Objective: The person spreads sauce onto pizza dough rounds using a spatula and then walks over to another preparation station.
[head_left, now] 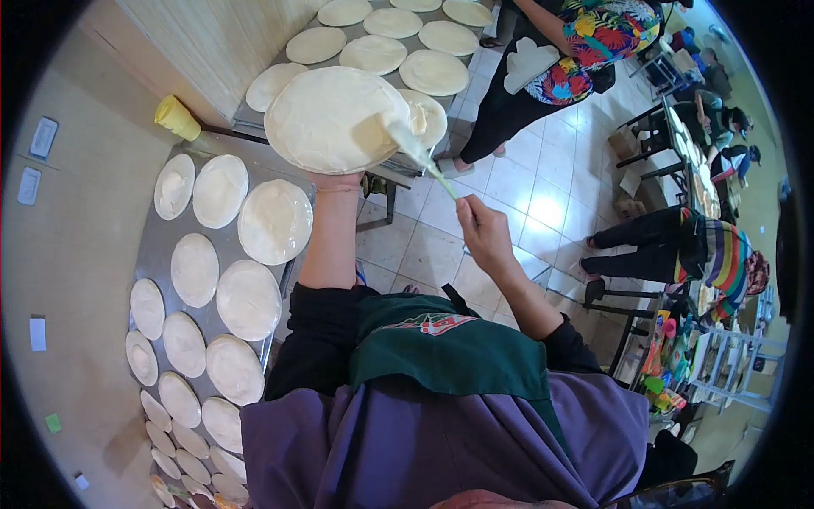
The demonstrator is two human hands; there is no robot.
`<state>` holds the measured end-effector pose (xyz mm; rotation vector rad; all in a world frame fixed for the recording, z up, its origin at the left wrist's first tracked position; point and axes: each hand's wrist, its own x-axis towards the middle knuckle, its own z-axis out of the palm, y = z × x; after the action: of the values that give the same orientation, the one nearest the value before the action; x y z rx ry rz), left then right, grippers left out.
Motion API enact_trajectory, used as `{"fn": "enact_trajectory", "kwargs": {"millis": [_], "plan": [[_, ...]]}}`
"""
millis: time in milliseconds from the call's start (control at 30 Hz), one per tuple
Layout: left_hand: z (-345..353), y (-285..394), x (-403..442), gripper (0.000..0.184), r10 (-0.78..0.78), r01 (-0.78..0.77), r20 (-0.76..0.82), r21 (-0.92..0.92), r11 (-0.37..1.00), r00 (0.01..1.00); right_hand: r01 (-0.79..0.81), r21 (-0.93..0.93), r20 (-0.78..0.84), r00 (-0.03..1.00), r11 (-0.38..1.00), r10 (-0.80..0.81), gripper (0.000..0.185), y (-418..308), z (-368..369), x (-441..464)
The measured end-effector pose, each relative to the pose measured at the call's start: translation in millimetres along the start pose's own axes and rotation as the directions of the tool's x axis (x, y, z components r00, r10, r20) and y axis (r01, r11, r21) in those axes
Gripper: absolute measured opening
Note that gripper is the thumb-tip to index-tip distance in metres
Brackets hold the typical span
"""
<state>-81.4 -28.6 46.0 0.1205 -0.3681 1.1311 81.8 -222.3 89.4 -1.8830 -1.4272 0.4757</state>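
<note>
My left hand [337,179] holds up a round plate [326,119] coated with a smooth, pale creamy layer. The palm is underneath, and the plate hides most of the fingers. In my right hand [485,229], closed around its green handle, is a spatula [410,142]. Its whitish, cream-smeared blade lies over the right edge of the held plate. Just behind that edge, a similar plate [426,115] with a lump of cream is partly covered.
Several coated plates [248,299] line the metal table [216,244] on my left, and more [374,54] fill the table ahead. A yellow cup [176,117] stands by the wall. A person in a flowered top [612,38] stands close ahead on the right; other people work at tables further right.
</note>
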Motion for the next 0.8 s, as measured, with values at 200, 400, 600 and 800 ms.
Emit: {"fn": "enact_trajectory", "kwargs": {"millis": [200, 400, 600, 800], "plan": [[18.7, -13.3, 4.7, 0.065, 0.357, -0.169, -0.341, 0.473, 0.865, 0.87, 0.19, 0.02, 0.078, 0.979, 0.982, -0.191, 0.018, -12.5, 14.7, -27.7], [18.0, -6.6, -1.8, 0.066, 0.318, -0.154, -0.352, 0.422, 0.893, 0.881, 0.112, 0.078, -0.028, 0.994, 0.991, -0.11, 0.02, -6.6, 5.3, -9.1], [8.4, -6.8, -0.4, 0.066, 0.359, -0.213, -0.221, 0.494, 0.843, 0.907, 0.057, 0.096, -0.016, 0.998, 0.994, -0.055, 0.02, 13.4, 29.7, -16.9], [-2.5, -4.2, -13.3, 0.064, 0.341, -0.177, -0.249, 0.509, 0.843, 0.907, 0.243, 0.153, 0.068, 0.964, 0.958, -0.255, 0.016, 8.9, 41.5, -36.1]]}}
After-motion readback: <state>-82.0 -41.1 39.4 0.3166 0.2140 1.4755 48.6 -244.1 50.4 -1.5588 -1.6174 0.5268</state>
